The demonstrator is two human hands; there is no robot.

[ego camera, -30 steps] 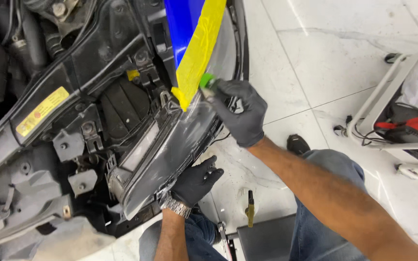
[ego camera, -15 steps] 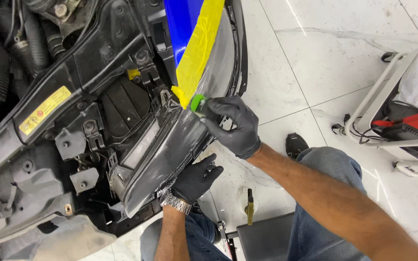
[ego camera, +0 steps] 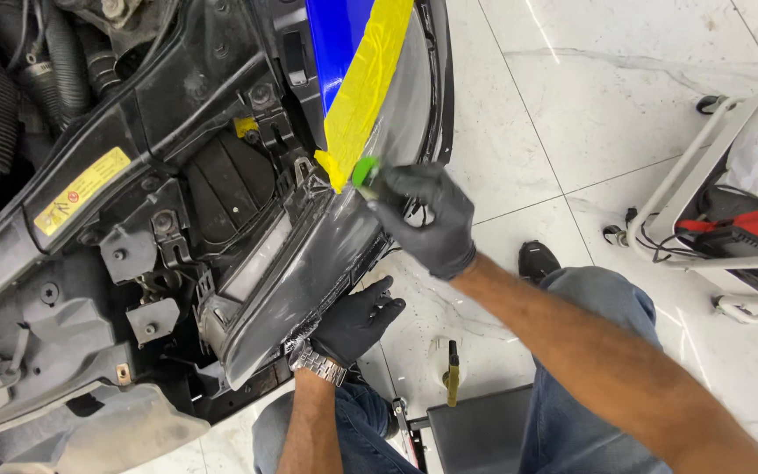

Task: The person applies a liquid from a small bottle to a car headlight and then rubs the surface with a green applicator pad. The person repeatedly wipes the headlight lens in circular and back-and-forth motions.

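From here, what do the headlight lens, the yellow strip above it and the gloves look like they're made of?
The long grey headlight lens looks like clear plastic with a dull, hazy finish; its reflections are smeared rather than sharp. The yellow strip looks like matte paper masking tape, flat with a ragged torn lower end. The gloves on the right hand and left hand look like thin black rubber, probably nitrile, snug and faintly shiny.

White marble-tile floor [ego camera: 572, 114], glossy. On it: white cart [ego camera: 704, 175] on casters at right, black shoe [ego camera: 538, 261], yellow-handled tool [ego camera: 453, 377], dark low stool [ego camera: 475, 434].
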